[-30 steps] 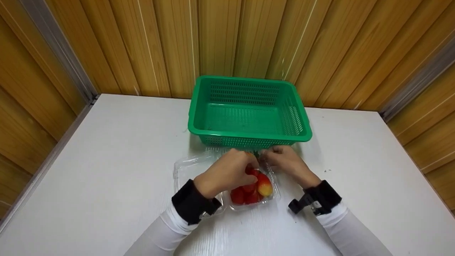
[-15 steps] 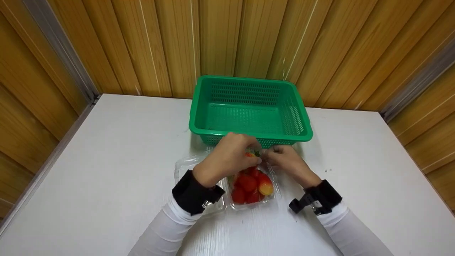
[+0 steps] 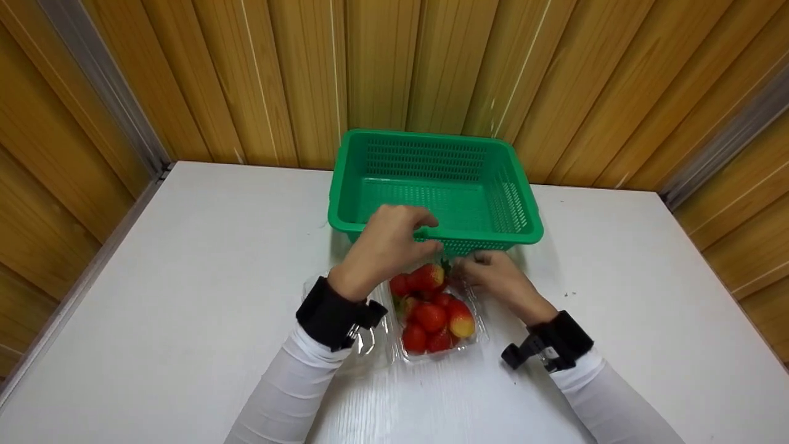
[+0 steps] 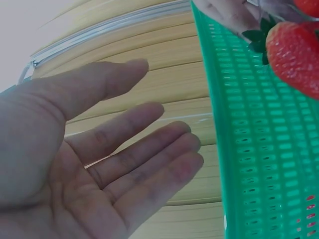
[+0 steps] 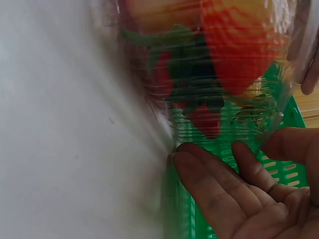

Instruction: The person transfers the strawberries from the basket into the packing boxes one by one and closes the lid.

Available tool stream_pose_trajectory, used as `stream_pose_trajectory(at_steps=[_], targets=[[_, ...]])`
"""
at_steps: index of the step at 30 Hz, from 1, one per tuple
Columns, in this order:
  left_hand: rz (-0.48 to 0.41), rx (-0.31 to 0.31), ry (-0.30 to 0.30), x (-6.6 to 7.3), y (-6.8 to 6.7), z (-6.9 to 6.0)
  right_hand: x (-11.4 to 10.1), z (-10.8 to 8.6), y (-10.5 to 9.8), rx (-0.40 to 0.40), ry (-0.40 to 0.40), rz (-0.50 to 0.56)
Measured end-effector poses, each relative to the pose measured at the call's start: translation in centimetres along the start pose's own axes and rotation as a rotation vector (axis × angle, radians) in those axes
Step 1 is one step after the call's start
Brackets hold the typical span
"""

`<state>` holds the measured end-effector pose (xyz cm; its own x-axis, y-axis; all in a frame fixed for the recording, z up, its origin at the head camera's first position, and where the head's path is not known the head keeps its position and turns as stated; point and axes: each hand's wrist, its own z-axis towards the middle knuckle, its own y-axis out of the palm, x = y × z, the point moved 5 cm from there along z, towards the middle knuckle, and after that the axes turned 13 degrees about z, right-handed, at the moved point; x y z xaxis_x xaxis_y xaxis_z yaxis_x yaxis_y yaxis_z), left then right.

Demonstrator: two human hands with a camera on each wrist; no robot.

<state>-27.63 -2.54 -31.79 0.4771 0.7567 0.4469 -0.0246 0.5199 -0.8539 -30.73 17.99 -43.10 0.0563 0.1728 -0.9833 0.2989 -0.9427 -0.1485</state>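
In the head view a clear plastic clamshell box [image 3: 404, 354] lies unfolded on the table, its lid half to the left. Several strawberries [image 3: 429, 317] fill the right half; one strawberry [image 4: 294, 57] with green leaves shows in the left wrist view. My left hand [image 3: 388, 243] is above the basket's front rim, thumb and fingers apart, palm holding nothing. At the box's far right corner, my right hand [image 3: 499, 277] holds the edge. The right wrist view shows its fingers [image 5: 209, 186] at the plastic wall, the thumb near the rim.
Just behind the box stands a green plastic basket [image 3: 536, 237] with slotted sides. Wood-patterned panels [image 3: 382, 68] rise behind the white table [image 3: 185, 277]. A few dark specks [image 3: 570, 293] lie on the tabletop to the right.
My left hand has come up off the strawberries and moved away toward the basket, uncovering a strawberry at the box's far end. My right hand has stayed at the corner.
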Motion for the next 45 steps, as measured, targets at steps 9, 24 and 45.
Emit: stream_pose_trajectory(at_steps=[9,24,45], targets=[[0.024,0.048,-0.044,-0.7,-0.4,1.7,0.3,0.0,-0.2,-0.03,-0.033,0.01],[0.044,0.083,-0.09,-2.3,0.1,4.0,0.2,-0.6,-0.6,-0.044,-0.064,-0.011],[0.152,0.127,-0.274,-6.4,0.6,4.5,0.3,-0.9,-0.3,0.007,-0.005,-0.019]])
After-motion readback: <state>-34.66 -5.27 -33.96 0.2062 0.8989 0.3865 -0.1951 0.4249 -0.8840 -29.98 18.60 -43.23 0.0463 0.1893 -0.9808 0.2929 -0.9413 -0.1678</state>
